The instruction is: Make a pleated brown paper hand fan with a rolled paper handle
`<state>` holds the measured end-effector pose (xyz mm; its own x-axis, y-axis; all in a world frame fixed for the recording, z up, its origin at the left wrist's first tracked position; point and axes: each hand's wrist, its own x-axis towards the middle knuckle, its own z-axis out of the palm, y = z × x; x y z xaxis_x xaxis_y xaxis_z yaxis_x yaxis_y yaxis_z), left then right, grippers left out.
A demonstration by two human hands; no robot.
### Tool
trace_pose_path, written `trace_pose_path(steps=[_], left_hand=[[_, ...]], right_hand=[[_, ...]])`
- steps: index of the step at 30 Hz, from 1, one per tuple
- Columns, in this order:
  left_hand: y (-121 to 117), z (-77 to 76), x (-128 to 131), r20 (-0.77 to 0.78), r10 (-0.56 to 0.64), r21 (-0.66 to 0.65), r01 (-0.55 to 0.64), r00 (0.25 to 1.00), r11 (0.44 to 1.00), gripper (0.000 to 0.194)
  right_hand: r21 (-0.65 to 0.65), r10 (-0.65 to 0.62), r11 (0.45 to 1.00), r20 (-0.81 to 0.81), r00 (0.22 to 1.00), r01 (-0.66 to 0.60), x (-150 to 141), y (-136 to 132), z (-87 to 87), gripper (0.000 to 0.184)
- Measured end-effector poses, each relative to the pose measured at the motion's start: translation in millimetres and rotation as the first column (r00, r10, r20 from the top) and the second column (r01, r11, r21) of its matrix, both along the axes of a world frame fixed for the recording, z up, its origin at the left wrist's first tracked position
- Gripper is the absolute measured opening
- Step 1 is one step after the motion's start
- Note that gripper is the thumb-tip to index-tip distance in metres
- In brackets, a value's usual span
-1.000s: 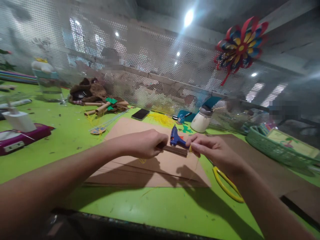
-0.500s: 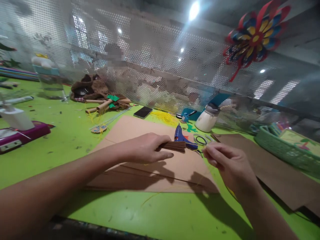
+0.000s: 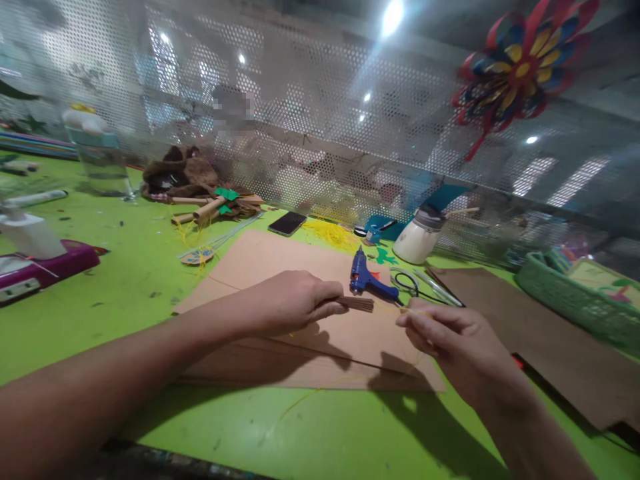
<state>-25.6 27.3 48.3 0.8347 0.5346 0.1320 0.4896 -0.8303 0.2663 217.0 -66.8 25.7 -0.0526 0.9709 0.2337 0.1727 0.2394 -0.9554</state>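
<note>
Over flat, smooth tan sheets [image 3: 280, 257] on green tabletop [image 3: 345, 427], L hand [image 3: 300, 300] grips brown bundle [image 3: 359, 304], thin layers stacked w/ ridged edge. Long axis approx. horiz., free end pointing R, twd R hand [image 3: 445, 330], which pinches thin yellow strand [image 3: 387, 306]; blue glue gun [image 3: 371, 283] just behind.

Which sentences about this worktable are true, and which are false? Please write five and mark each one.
1. The left hand holds a brown layered bundle. True.
2. The right hand grips the blue glue gun. False: the right hand pinches a thin yellow strand; the glue gun lies farther away.
3. The phone lies beside a heap of yellow strips. True.
4. The green basket is at the left edge of the picture. False: it is at the right edge.
5. The tabletop is bright green. True.
</note>
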Motion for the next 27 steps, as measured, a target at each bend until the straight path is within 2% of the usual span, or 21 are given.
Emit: trace_pose_path(steps=[3, 5, 8, 10, 12, 14, 16, 18, 20, 22, 24, 27], left_hand=[[-0.2, -2.1, 0.7, 0.005, 0.003, 0.055, -0.003, 1.0, 0.998, 0.031], [1.1, -3.4, 0.6, 0.038, -0.002, 0.072, -0.001, 0.999, 0.997, 0.031], [3.4, -3.8, -0.6, 0.098, -0.01, 0.07, 0.003, 0.995, 0.998, 0.03], [4.2, -3.1, -1.5, 0.124, -0.021, 0.066, 0.013, 0.992, 0.998, 0.029], [4.2, -2.2, -2.1, 0.126, -0.032, 0.058, 0.025, 0.992, 0.998, 0.028], [3.8, -1.9, -2.1, 0.109, -0.031, 0.048, 0.026, 0.994, 0.999, 0.027], [3.4, -2.8, -1.7, 0.095, -0.027, 0.04, 0.023, 0.995, 0.999, 0.027], [3.4, -4.9, -1.3, 0.096, -0.044, 0.037, 0.04, 0.994, 0.998, 0.026], [3.8, -7.3, -0.7, 0.099, -0.062, 0.03, 0.059, 0.993, 0.998, 0.025], [4.2, -8.5, -0.1, 0.096, -0.068, 0.02, 0.067, 0.993, 0.998, 0.024], [4.1, -7.8, 0.4, 0.087, -0.056, 0.005, 0.056, 0.995, 0.998, 0.023], [2.8, -4.0, 0.6, 0.063, -0.028, -0.003, 0.028, 0.998, 1.0, 0.025]], right_hand=[[-0.02, -0.033, 0.999, -0.114, 0.993, 0.031, -0.5, -1.2, -2.1, 0.024], [-0.007, -0.062, 0.998, -0.094, 0.994, 0.062, 3.8, -2.0, -2.2, 0.028], [0.101, -0.135, 0.987, 0.092, 0.987, 0.125, 10.9, -2.1, 0.1, 0.028], [0.177, -0.204, 0.97, 0.227, 0.952, 0.166, 11.4, -2.1, 2.7, 0.028], [0.244, -0.279, 0.946, 0.285, 0.917, 0.212, 7.6, -2.7, 4.9, 0.026], [0.349, -0.354, 0.905, 0.303, 0.885, 0.242, 0.8, -4.0, 5.9, 0.016], [0.466, -0.398, 0.858, 0.34, 0.852, 0.215, -6.9, -5.1, 4.7, 0.01], [0.526, -0.38, 0.841, 0.408, 0.83, 0.126, -14.1, -4.6, 0.9, 0.018], [0.528, -0.318, 0.849, 0.472, 0.822, 0.024, -19.7, -2.1, -4.3, 0.018], [0.508, -0.264, 0.861, 0.499, 0.825, -0.032, -22.7, 1.0, -9.0, 0.009], [0.439, -0.217, 0.898, 0.505, 0.835, -0.032, -22.9, 2.6, -11.1, 0.008], [0.247, -0.16, 0.968, 0.443, 0.882, 0.051, -20.7, 0.9, -9.3, 0.016]])
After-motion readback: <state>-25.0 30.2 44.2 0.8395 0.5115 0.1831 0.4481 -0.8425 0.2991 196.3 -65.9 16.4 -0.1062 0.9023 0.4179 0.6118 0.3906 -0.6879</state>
